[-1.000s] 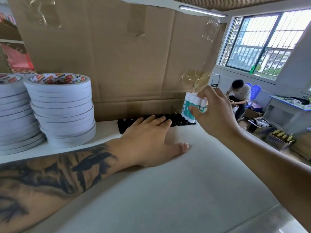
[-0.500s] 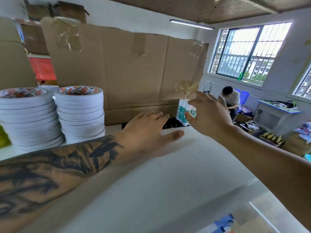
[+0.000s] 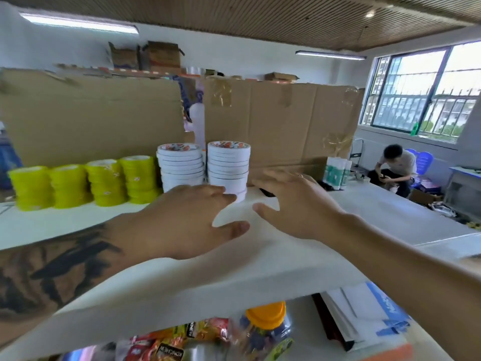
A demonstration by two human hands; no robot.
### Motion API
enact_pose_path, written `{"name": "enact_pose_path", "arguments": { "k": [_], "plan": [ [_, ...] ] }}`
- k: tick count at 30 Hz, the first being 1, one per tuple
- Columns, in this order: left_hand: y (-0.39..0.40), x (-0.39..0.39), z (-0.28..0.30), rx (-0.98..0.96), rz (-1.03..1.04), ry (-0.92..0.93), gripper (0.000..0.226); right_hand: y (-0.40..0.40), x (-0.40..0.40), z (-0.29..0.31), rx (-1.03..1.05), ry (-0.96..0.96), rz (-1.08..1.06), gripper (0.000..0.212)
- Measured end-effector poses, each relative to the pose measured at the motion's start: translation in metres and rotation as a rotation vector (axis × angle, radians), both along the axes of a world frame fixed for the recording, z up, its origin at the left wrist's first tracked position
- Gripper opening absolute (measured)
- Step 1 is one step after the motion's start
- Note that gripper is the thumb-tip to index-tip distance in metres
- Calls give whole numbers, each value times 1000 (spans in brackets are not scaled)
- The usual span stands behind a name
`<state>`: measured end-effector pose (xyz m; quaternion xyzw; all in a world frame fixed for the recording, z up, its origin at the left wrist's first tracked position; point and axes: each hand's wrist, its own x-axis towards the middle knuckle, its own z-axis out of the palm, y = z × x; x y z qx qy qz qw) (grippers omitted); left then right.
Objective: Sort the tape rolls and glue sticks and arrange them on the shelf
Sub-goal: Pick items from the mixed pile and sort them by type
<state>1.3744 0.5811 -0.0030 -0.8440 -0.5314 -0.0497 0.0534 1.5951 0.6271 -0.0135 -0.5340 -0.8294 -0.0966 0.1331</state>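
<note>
A pack of white and green glue sticks stands upright at the back right of the white shelf, against the cardboard. Two stacks of white tape rolls stand at the back middle, and several stacks of yellow tape rolls line up to their left. My left hand hovers low over the shelf with straight fingers, holding nothing. My right hand is beside it, fingers spread and empty, well left of the glue sticks. A dark row of items behind my right hand is mostly hidden.
A cardboard sheet backs the shelf. A lower shelf holds snack packets, a jar with an orange lid and white-blue packages. A person crouches on the floor at the right, below a window.
My right hand let go of the glue sticks, which now stand on the shelf, and drew back left. The camera pulled back, bringing the yellow tape stacks and lower shelf into view.
</note>
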Motion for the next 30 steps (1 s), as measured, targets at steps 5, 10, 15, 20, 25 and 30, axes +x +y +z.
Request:
{"name": "enact_pose_path", "arguments": {
  "k": [5,10,15,20,25,30],
  "plan": [
    [-39,-105,-3,26,190,-31,95,-26,-89,0,-150,-9,167,66],
    [-68,-226,-9,75,370,-133,90,-38,-206,-3,-222,-44,398,62],
    [-107,-361,-9,117,551,-151,76,-38,-343,-6,-235,-59,548,62],
    [-130,-483,-15,185,731,-82,88,-36,-453,-14,-233,-32,621,65],
    [-142,-575,-17,199,800,-2,72,-36,-538,-15,-253,-46,658,66],
    [-140,-629,-20,112,786,137,43,-45,-602,-16,-296,-38,678,70]
  ]
}}
